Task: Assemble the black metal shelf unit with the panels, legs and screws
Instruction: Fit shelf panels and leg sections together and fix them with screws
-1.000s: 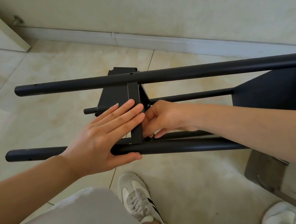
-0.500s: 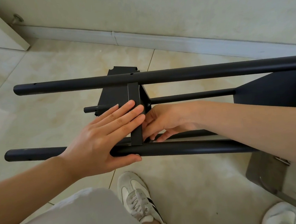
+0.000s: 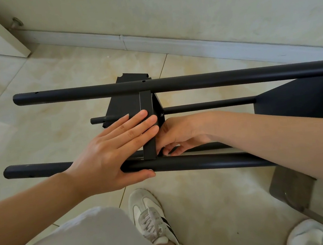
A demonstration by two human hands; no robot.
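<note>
Beige tiled floor [image 3: 37, 114] meets a pale wall [image 3: 146, 11] with skirting; the black shelf unit [image 3: 172, 83] lies sideways across it. The left hand [image 3: 110, 153] presses flat, fingers straight, on a panel [image 3: 148, 123]; the right hand [image 3: 179, 134] curls behind it, contents hidden

Both forearms are showing bare, no sleeves, watch or rings visible on the left hand [image 3: 108, 157] or right hand [image 3: 181, 134]. Light grey-beige trousers [image 3: 85, 242] are covering the leg at 7 o'clock. An off-white lace-up sneaker [image 3: 152, 220] with dark side stripes is showing at 6 o'clock; a second white shoe [image 3: 309, 234] is appearing at 5 o'clock.
</note>
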